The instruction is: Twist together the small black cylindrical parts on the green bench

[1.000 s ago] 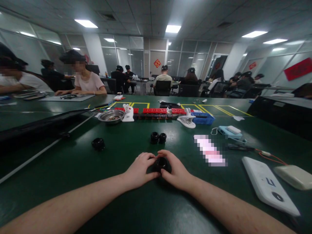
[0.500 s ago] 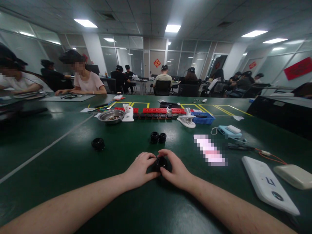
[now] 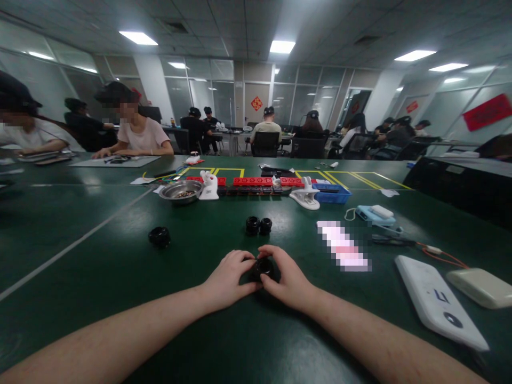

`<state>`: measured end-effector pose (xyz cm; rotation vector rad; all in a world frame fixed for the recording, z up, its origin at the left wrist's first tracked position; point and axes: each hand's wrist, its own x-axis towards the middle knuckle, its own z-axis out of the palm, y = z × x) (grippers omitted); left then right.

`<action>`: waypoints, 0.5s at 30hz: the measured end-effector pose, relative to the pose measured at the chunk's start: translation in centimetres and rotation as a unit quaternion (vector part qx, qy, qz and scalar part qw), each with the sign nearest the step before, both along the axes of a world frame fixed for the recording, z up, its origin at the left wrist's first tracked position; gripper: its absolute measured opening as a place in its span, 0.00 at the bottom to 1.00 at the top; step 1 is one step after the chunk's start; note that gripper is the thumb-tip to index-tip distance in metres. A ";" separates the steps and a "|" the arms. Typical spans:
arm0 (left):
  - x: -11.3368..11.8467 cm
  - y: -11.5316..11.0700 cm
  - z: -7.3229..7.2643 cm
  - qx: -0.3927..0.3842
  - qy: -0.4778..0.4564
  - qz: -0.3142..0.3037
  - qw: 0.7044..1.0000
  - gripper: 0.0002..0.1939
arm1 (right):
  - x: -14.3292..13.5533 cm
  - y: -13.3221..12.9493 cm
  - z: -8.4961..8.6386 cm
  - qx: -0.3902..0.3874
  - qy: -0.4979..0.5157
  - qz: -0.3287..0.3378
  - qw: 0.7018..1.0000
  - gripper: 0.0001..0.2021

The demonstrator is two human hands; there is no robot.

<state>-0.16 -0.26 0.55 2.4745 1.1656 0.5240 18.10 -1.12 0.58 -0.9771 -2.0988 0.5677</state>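
Two hands (image 3: 260, 277) round black ring (image 3: 263, 268)

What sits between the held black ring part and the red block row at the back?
In the head view, a pair of black ring parts stands side by side on the green table, between the black ring part in both hands and the red block row.

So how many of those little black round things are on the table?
4. One sits between the left hand and right hand, black ring. Two touching rings lie just beyond. One lone ring lies off left. More could be hidden under the hands.
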 end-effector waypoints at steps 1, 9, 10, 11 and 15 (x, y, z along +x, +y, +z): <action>0.0 0.0 0.0 0.001 0.001 -0.001 1.000 0.18 | 0.0 -0.1 0.1 -0.001 0.002 0.017 1.000 0.25; 0.1 -0.1 0.1 0.003 0.003 0.000 1.000 0.17 | -0.1 0.1 0.1 0.002 -0.007 -0.053 0.999 0.25; 0.1 -0.1 0.1 0.002 0.003 0.000 1.000 0.16 | -0.1 0.1 0.1 -0.001 -0.009 -0.055 0.998 0.24; 0.1 -0.1 0.1 0.002 0.002 0.001 1.000 0.16 | -0.1 0.1 0.1 -0.002 -0.008 -0.050 0.999 0.23; 0.0 0.1 -0.2 0.007 0.002 -0.001 1.000 0.19 | 0.0 -0.2 0.3 0.003 0.004 0.023 1.000 0.25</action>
